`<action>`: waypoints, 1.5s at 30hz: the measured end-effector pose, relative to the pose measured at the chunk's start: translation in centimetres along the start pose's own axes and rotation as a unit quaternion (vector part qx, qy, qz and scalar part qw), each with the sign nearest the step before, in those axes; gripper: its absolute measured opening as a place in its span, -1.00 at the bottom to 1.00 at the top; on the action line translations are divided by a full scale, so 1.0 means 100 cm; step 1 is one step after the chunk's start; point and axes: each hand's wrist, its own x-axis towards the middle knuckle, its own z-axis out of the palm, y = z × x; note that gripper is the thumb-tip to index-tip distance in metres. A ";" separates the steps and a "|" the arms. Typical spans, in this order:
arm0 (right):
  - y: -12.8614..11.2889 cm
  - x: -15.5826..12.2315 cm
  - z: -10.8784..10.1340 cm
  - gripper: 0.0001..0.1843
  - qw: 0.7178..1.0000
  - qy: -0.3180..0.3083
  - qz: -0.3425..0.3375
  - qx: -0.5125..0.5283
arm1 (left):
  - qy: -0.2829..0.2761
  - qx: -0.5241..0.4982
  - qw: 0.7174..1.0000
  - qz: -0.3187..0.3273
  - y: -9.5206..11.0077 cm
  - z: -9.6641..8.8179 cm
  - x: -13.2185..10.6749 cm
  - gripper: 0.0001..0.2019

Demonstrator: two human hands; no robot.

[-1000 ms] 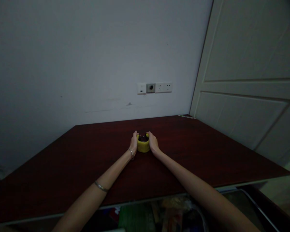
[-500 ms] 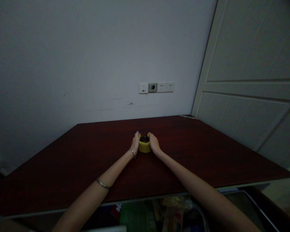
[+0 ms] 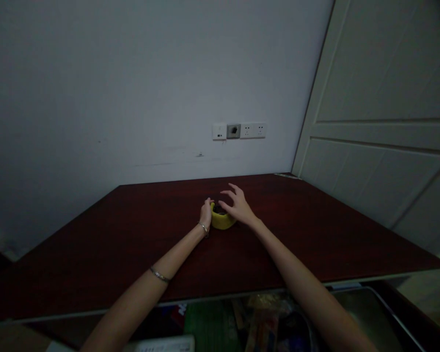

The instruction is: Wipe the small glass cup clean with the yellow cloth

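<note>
A yellow curved band [image 3: 223,223] with a dark inner part rests on the dark red tabletop; its exact kind is hard to make out. My left hand [image 3: 206,213] grips its left end, fingers closed around the tip, with a bracelet at the wrist. Over the band's right side hovers my right hand [image 3: 239,205], its fingers spread and curved, holding nothing. That hand hides part of the band's right end.
The dark red table [image 3: 150,220] reaches back to a pale wall with a row of sockets [image 3: 239,131]. A white panelled door [image 3: 374,132] stands at the right. Below the front edge, an open space holds a green item [image 3: 209,327], packets [image 3: 264,327] and a white object [image 3: 165,344].
My right hand has let go of the band's right end and lifted up and to the right, fingers spreading. The band's right side now reaches further outward. My left hand stays in place.
</note>
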 end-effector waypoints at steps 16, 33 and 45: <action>-0.003 0.002 -0.021 -0.94 0.973 -0.213 -0.078 0.036 | 0.041 -0.016 0.998 0.042 0.019 -0.012 0.015 -0.60; -0.020 0.013 -0.029 -0.83 0.959 0.102 0.014 0.266 | -0.129 0.192 0.911 0.341 0.098 -0.017 -0.047 -0.56; -0.021 0.010 -0.031 -0.51 0.965 0.076 -0.010 0.251 | -0.165 0.184 0.936 0.253 0.085 -0.010 -0.046 -0.68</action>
